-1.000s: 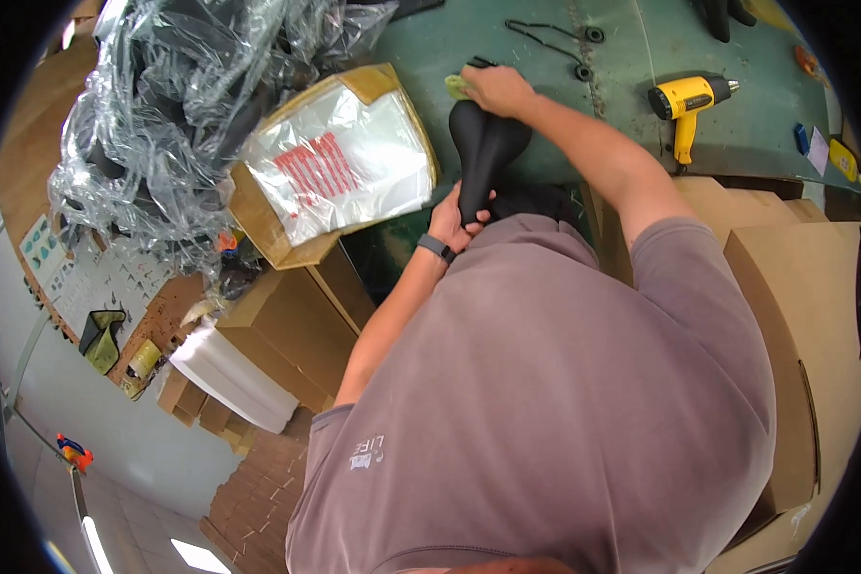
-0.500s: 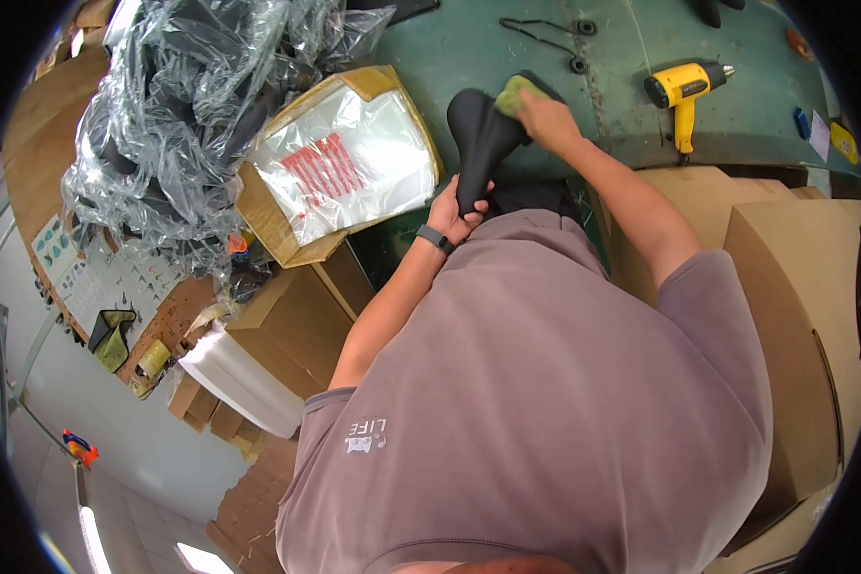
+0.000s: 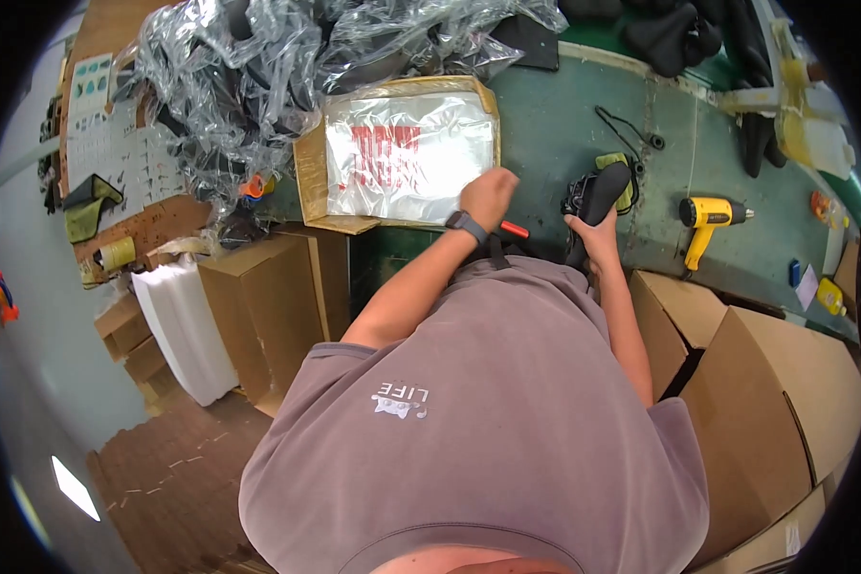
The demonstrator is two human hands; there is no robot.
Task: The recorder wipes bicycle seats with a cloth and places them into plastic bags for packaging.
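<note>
My right hand grips a black bicycle saddle near the bench's front edge. The saddle is turned on its side, its underside parts facing left. A green cloth lies on the bench beside it, partly hidden behind it. My left hand is curled at the right front corner of an open cardboard box filled with clear plastic bags bearing red print. Its fingers look closed, but what they hold, if anything, is hidden. A red handle-like piece shows just beside that hand.
A yellow heat gun lies on the green bench to the right. Plastic-wrapped saddles pile up at the far left. More black saddles sit at the back. Cardboard boxes stand below on the right.
The saddle has passed from my left hand to my right and has been turned. My right hand has let go of the green cloth. My left hand has moved to the bag box. The view has shifted.
</note>
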